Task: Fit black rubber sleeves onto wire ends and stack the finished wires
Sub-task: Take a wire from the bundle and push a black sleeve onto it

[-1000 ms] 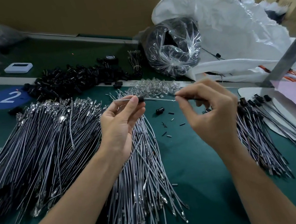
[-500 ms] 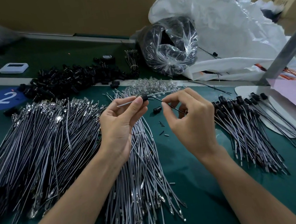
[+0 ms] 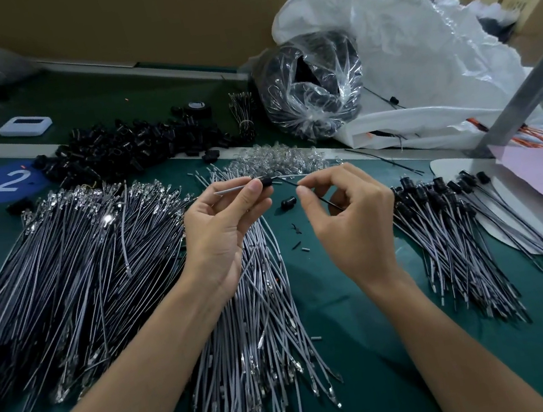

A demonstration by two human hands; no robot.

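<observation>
Lots of bare wires (image 3: 64, 267) wait, fewer finished wires (image 3: 445, 227) lie stacked; left hand (image 3: 222, 236) pinches a sleeve (image 3: 265, 182), right hand (image 3: 352, 226) pinches its wire (image 3: 289, 184)

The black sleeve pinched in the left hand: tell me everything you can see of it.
The black sleeve is a small, stubby, matte tube, rubbery-looking, held roughly level above the green table. The left hand pinches it between thumb and forefinger, hiding part of it. A grey wire end pokes out on its left; a thin dark wire runs from its right end into the right hand, which pinches it. How far it is seated cannot be told.
</observation>
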